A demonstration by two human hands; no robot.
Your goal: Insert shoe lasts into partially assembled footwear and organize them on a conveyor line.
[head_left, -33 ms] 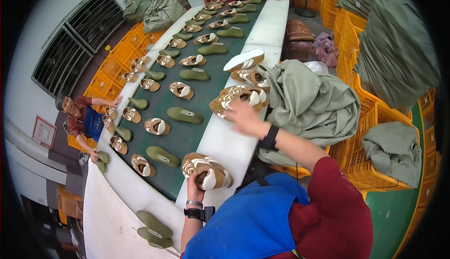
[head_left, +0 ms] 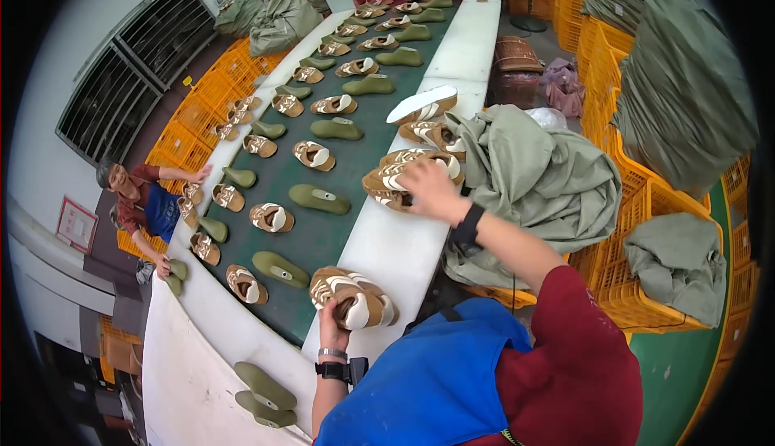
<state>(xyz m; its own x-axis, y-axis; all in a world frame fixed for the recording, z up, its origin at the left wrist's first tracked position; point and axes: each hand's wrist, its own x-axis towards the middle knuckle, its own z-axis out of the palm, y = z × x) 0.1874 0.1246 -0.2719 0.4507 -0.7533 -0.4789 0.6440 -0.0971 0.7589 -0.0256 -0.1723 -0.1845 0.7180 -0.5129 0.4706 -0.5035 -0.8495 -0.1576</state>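
Note:
At the near end of the white ledge, my left hand (head_left: 333, 329) grips a pair of brown-and-white sneakers (head_left: 353, 294), its fingers wrapped at the heel side. Farther up the ledge my right hand (head_left: 434, 189) is closed over another brown-and-white sneaker (head_left: 387, 178), fingers bent onto its upper. Part of that shoe and the one against it is hidden behind the hand. Just beyond lie more sneakers (head_left: 428, 105), one on its side with the white sole showing. Two green shoe lasts (head_left: 265, 385) rest on the pale surface to the left of my left forearm.
A green belt (head_left: 307, 192) carries rows of sneakers and green lasts (head_left: 320, 198). Across it a co-worker (head_left: 145, 200) has one hand on a last. Grey-green cloth (head_left: 533, 180) heaps beside my right arm, over orange crates (head_left: 617, 284) stacked on the right.
My right hand has shifted slightly up and right, from spread fingers over the sneakers to fingers bent onto one. The pair in my left hand has moved a little left.

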